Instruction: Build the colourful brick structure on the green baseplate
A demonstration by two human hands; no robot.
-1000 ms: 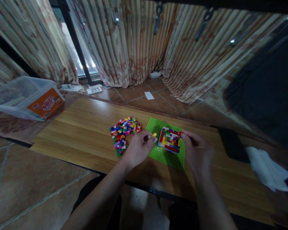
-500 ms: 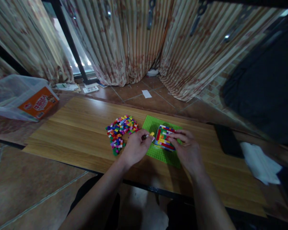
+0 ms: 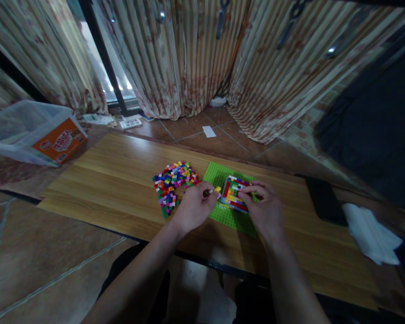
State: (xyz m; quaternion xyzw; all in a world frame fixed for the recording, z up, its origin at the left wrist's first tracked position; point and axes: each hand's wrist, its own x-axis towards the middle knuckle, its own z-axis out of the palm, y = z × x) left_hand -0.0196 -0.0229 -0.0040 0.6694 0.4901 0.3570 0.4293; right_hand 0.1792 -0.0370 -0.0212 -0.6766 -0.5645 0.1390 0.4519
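Note:
Pinched in my left hand are small toy bricks, a yellow one and paler ones, held just left of the brick build. This low, rectangular build of many colours, with red strips near its edges, sits on a green studded baseplate. My right hand reaches over the build from the right, its thumb and fingertips closed together at the top surface. A small reddish toy brick seems to be between them, mostly hidden. Left of my left hand, loose toy bricks lie in a pile.
The wooden table carries everything. A clear plastic bin with an orange label stands at the far left. To the right lie a dark flat object and white paper or cloth. Striped curtains hang behind.
My right hand has come leftward from the build's right edge with a red toy brick and now rests on its top. My left hand keeps its bricks in nearly the same place.

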